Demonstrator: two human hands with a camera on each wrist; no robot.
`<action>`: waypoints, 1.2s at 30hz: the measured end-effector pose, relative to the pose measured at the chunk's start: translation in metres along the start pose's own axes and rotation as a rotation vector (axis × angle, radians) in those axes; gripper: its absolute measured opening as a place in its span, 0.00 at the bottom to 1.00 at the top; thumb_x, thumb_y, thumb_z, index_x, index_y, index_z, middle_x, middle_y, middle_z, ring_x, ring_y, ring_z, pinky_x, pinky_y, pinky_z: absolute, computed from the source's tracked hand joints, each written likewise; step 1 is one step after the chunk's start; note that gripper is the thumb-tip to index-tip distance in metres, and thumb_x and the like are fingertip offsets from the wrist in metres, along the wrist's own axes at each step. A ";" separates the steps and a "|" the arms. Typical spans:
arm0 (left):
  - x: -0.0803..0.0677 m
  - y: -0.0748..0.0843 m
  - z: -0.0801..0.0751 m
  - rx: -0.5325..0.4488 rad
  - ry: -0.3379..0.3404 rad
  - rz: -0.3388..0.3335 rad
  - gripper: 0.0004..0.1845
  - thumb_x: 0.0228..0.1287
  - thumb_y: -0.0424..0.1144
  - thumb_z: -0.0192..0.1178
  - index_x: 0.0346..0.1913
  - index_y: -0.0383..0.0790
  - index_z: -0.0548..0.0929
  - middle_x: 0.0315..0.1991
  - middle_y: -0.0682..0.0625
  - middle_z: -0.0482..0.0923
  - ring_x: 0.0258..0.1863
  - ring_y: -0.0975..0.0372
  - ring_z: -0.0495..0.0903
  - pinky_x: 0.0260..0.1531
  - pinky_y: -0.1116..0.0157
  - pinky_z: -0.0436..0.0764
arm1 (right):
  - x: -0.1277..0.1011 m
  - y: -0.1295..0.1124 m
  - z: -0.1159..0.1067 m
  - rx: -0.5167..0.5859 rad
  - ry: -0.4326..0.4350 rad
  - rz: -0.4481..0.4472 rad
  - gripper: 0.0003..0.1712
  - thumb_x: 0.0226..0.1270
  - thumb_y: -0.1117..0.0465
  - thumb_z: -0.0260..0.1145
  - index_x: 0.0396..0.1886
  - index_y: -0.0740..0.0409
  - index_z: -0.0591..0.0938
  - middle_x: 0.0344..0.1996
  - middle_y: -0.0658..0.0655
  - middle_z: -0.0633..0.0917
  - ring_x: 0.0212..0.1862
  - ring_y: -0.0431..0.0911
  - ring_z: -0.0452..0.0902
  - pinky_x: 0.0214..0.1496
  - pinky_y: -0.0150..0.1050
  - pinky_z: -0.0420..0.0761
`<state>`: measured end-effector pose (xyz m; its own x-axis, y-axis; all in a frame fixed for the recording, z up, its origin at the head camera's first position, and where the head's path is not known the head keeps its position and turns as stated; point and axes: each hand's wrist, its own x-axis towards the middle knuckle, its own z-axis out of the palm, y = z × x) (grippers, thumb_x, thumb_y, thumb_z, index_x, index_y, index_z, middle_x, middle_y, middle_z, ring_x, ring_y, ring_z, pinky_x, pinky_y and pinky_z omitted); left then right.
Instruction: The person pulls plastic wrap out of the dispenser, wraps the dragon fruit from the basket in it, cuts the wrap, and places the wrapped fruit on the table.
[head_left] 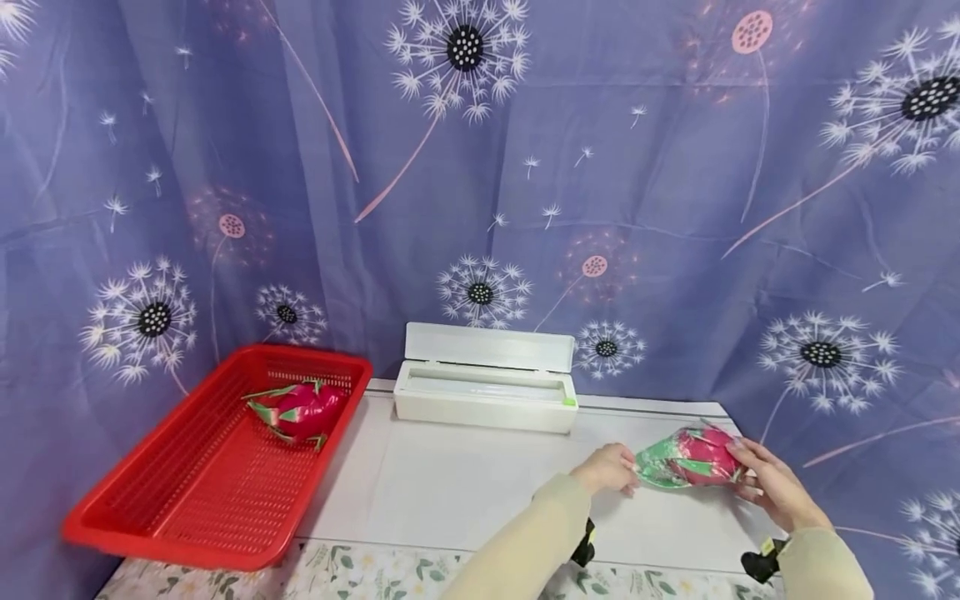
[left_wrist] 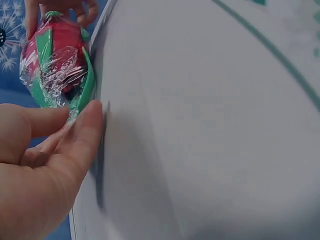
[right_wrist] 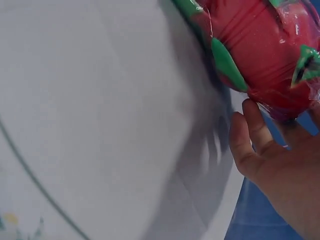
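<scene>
A red dragon fruit (head_left: 703, 455) with green leafy scales, wrapped in clear plastic film, is between both hands at the right of the white surface. My left hand (head_left: 609, 469) pinches the gathered film (left_wrist: 73, 113) at the green tip with thumb and fingers. At the other end my right hand (head_left: 772, 483) holds the rounded red end, its fingers (right_wrist: 257, 120) reaching beneath the fruit in the right wrist view. A second dragon fruit (head_left: 303, 410) lies in the red plastic basket (head_left: 180, 550) at the left.
Behind the white surface (head_left: 450, 483) stands a long white film dispenser box (head_left: 483, 412) with its lid (head_left: 489, 347) raised, a clear roll inside and a green tab at its right end. Blue dandelion-print curtains (head_left: 637, 183) hang around the back and sides. Floral cloth (head_left: 375, 571) covers the front edge.
</scene>
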<state>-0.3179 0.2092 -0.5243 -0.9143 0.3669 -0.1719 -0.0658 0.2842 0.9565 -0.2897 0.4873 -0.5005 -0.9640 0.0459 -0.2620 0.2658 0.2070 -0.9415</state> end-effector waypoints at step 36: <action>-0.044 -0.006 -0.100 0.501 -0.184 0.289 0.26 0.73 0.45 0.54 0.70 0.44 0.69 0.66 0.50 0.70 0.61 0.57 0.73 0.57 0.63 0.73 | -0.039 -0.066 0.022 -0.808 0.052 -0.273 0.45 0.77 0.42 0.49 0.72 0.76 0.51 0.63 0.87 0.54 0.63 0.80 0.51 0.54 0.73 0.60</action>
<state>-0.3173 0.1031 -0.4989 -0.7797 0.6261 -0.0020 0.4125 0.5161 0.7507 -0.2692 0.4499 -0.4332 -0.9976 -0.0661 -0.0195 -0.0461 0.8500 -0.5247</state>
